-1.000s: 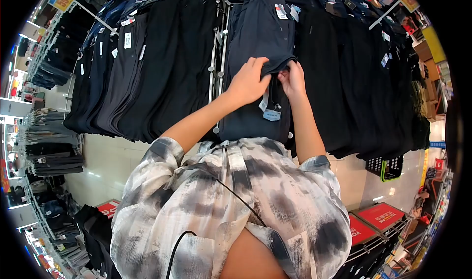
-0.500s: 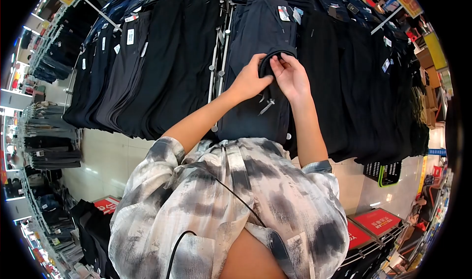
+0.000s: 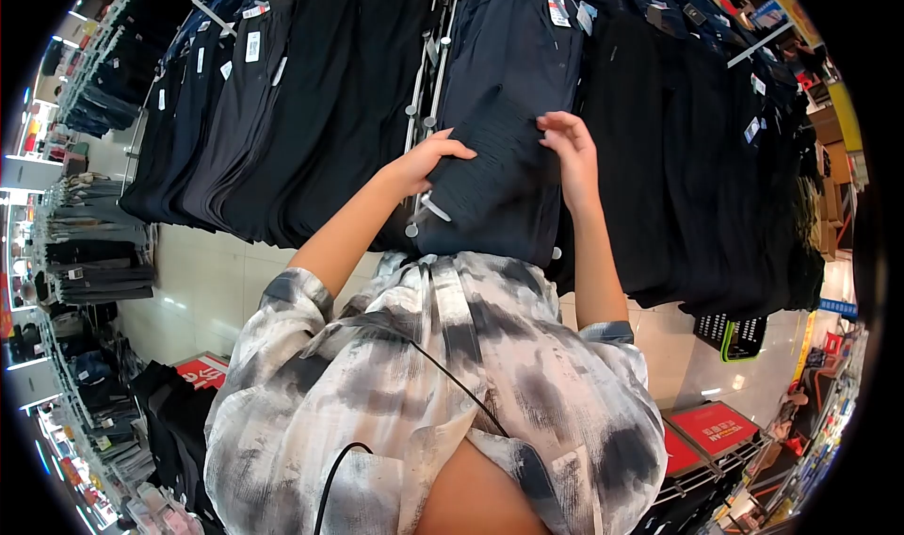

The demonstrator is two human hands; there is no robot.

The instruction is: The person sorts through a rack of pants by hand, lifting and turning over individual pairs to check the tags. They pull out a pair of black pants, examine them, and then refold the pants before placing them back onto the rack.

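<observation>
A dark folded garment (image 3: 494, 158) with gathered, ribbed-looking fabric and a pale drawstring end (image 3: 435, 207) is spread over a stack of navy trousers (image 3: 513, 45). My left hand (image 3: 428, 161) grips its left edge, thumb on top and fingers underneath. At the garment's right edge is my right hand (image 3: 571, 147), its fingers loosely curled and apart, tips near or touching the cloth; blur hides the exact contact. White price tags (image 3: 558, 11) hang at the top of the navy stack.
Black trousers (image 3: 621, 158) lie draped in a row on the right, with more black trousers (image 3: 311, 111) and grey trousers (image 3: 240, 111) on the left. Metal rack bars (image 3: 424, 92) divide the stacks. A black basket (image 3: 730, 337) sits on the floor at right, near a red sign (image 3: 718, 428).
The dark garment has gone from a bunched loop to a flatter piece, turned lower and leftward. My left hand moved down and left; my right hand moved slightly right and its fingers loosened.
</observation>
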